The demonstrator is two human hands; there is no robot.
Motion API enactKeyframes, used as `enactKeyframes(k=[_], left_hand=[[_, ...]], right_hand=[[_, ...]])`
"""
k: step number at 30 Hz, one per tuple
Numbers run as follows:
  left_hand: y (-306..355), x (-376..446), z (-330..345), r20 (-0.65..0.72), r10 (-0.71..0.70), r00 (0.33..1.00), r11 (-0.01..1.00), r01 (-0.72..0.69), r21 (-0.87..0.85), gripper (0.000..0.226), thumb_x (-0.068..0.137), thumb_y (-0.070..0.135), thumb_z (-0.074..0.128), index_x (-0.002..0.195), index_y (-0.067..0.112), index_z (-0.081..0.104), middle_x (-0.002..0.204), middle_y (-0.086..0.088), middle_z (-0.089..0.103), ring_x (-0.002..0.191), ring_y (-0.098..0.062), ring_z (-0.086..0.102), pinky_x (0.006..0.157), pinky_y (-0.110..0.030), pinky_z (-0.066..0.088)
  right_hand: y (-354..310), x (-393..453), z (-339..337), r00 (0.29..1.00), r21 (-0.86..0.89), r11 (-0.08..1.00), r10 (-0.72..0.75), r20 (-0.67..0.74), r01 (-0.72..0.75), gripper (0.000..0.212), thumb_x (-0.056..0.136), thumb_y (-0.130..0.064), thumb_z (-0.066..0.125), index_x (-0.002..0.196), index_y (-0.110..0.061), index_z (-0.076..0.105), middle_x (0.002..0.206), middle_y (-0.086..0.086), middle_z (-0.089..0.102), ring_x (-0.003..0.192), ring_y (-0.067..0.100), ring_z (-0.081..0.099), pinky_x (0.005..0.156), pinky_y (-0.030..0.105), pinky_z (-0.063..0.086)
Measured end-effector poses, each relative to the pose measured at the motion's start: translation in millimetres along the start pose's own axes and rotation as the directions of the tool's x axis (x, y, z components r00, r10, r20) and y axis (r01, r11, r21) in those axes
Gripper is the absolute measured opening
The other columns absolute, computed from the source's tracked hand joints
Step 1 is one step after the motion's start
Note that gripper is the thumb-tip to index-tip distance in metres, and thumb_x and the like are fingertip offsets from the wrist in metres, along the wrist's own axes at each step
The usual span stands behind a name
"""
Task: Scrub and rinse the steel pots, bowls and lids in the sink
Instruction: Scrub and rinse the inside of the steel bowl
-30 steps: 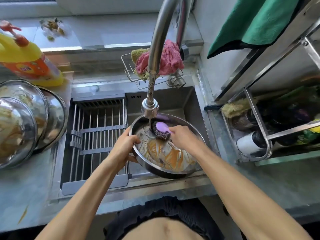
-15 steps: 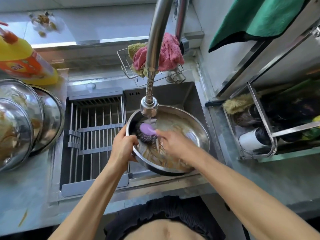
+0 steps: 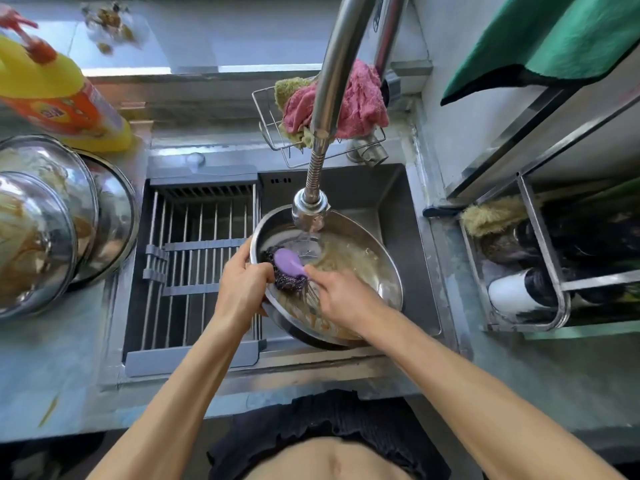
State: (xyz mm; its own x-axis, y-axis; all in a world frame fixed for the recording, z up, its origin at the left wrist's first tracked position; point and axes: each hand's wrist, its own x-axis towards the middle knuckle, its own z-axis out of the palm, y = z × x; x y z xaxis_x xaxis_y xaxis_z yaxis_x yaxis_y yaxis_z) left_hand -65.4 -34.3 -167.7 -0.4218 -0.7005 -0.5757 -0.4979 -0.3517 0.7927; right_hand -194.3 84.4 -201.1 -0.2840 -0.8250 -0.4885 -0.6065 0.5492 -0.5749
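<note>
From the head camera, looking straight down over the sink, a round steel bowl (image 3: 360, 268) smeared with brownish-orange residue sits tilted in the right half of the grey steel sink (image 3: 408, 216), directly under the spray head of the curved chrome tap (image 3: 310, 209), from which a thin stream of water runs onto the bowl's inner wall. The left hand (image 3: 242, 289) grips the bowl's near-left rim, fingers curled over the edge. The right hand (image 3: 341, 296) pinches the lilac plastic handle of a dark wire scouring brush (image 3: 287, 271), whose scourer head is pressed against the inner left side of the bowl, just beside the left hand's thumb. Over the sink's left half lies a grey slatted draining rack (image 3: 194, 268). On the desk (image 3: 52, 368) to the left stand several stacked steel bowls and lids (image 3: 45, 230), streaked with the same brown residue, and behind them a yellow detergent bottle with an orange label (image 3: 59, 98). Behind the tap a small wire basket (image 3: 266, 133) holds a pink cloth (image 3: 363, 98) and a greenish one. At right, a green towel (image 3: 554, 39) hangs over a steel shelf rack (image 3: 540, 237) holding dark items too blurred to identify.
</note>
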Motion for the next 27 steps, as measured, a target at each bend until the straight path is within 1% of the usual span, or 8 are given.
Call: enactKeyframes(k=[5, 8, 12, 14, 18, 22, 25, 27], left_hand=[[2, 0, -5, -0.005, 0.058, 0.998, 0.998, -0.058, 0.034, 0.063, 0.073, -0.004, 0.050, 0.117, 0.038, 0.068, 0.067, -0.002, 0.067, 0.061, -0.026, 0.061, 0.048, -0.034, 0.049], [3, 7, -2, -0.025, 0.075, 0.997, 0.996, -0.074, 0.051, 0.070, 0.067, 0.004, 0.051, 0.122, 0.046, 0.064, 0.078, -0.012, 0.070, 0.067, -0.034, 0.062, 0.053, -0.040, 0.051], [4, 8, -8, -0.021, 0.117, 0.993, 0.989, -0.115, 0.097, 0.073, 0.065, 0.007, 0.051, 0.124, 0.048, 0.063, 0.073, -0.001, 0.067, 0.068, -0.028, 0.058, 0.054, -0.039, 0.049], [4, 6, -7, -0.018, 0.142, 0.990, 0.984, -0.139, 0.110, 0.077, 0.064, 0.011, 0.051, 0.129, 0.052, 0.060, 0.074, -0.002, 0.067, 0.067, -0.027, 0.057, 0.058, -0.043, 0.050], [3, 15, -3, -0.085, 0.199, 0.976, 0.973, -0.187, 0.131, 0.077, 0.068, 0.012, 0.052, 0.134, 0.052, 0.056, 0.090, -0.005, 0.074, 0.081, -0.029, 0.065, 0.076, -0.047, 0.057], [-3, 19, 3, -0.093, 0.265, 0.960, 0.957, -0.250, 0.150, 0.077, 0.076, 0.003, 0.050, 0.140, 0.045, 0.052, 0.103, 0.001, 0.074, 0.094, -0.023, 0.068, 0.086, -0.048, 0.059], [-11, 22, 12, -0.158, 0.255, 0.954, 0.964, -0.238, 0.120, 0.077, 0.080, -0.005, 0.047, 0.144, 0.037, 0.048, 0.103, 0.001, 0.072, 0.091, -0.023, 0.066, 0.086, -0.043, 0.058], [-16, 22, 13, -0.181, 0.268, 0.946, 0.962, -0.254, 0.099, 0.074, 0.079, -0.004, 0.047, 0.144, 0.033, 0.049, 0.106, -0.009, 0.069, 0.087, -0.020, 0.063, 0.090, -0.050, 0.057]], right_hand=[[30, 10, -27, 0.978, -0.116, 0.976, 0.170, -0.123, -0.184, 0.055, 0.099, -0.004, 0.038, 0.147, -0.031, 0.041, 0.090, 0.004, 0.061, 0.068, 0.022, 0.058, 0.053, 0.028, 0.042], [3, 0, -7, 0.999, 0.006, 0.999, 0.038, -0.030, -0.038, 0.053, 0.102, -0.007, 0.040, 0.149, -0.031, 0.039, 0.077, 0.003, 0.060, 0.050, 0.011, 0.050, 0.041, 0.018, 0.036], [31, 7, -14, 0.987, -0.012, 0.996, 0.086, -0.135, -0.089, 0.051, 0.103, -0.014, 0.037, 0.148, -0.040, 0.038, 0.086, 0.009, 0.064, 0.056, 0.017, 0.053, 0.049, 0.032, 0.047], [34, 7, -13, 0.982, 0.032, 0.993, 0.119, -0.147, -0.116, 0.050, 0.103, -0.013, 0.037, 0.148, -0.036, 0.039, 0.089, 0.010, 0.066, 0.056, 0.019, 0.054, 0.045, 0.030, 0.044], [-2, -7, 13, 0.987, 0.230, 0.963, -0.118, -0.111, 0.141, 0.051, 0.102, -0.013, 0.044, 0.141, -0.043, 0.029, 0.068, 0.004, 0.065, 0.045, 0.020, 0.050, 0.038, 0.021, 0.038], [23, 3, 4, 0.985, 0.161, 0.986, -0.008, -0.171, 0.036, 0.047, 0.102, -0.015, 0.044, 0.145, -0.035, 0.044, 0.074, 0.011, 0.069, 0.052, 0.024, 0.058, 0.041, 0.021, 0.038], [3, -9, 16, 0.989, 0.158, 0.979, -0.116, -0.091, 0.130, 0.050, 0.102, -0.014, 0.044, 0.147, -0.033, 0.040, 0.093, 0.010, 0.072, 0.063, 0.027, 0.066, 0.052, 0.031, 0.053], [12, -11, 13, 0.992, 0.109, 0.988, -0.104, -0.072, 0.111, 0.049, 0.102, -0.014, 0.044, 0.148, -0.033, 0.040, 0.093, 0.009, 0.071, 0.065, 0.026, 0.066, 0.058, 0.036, 0.057]])
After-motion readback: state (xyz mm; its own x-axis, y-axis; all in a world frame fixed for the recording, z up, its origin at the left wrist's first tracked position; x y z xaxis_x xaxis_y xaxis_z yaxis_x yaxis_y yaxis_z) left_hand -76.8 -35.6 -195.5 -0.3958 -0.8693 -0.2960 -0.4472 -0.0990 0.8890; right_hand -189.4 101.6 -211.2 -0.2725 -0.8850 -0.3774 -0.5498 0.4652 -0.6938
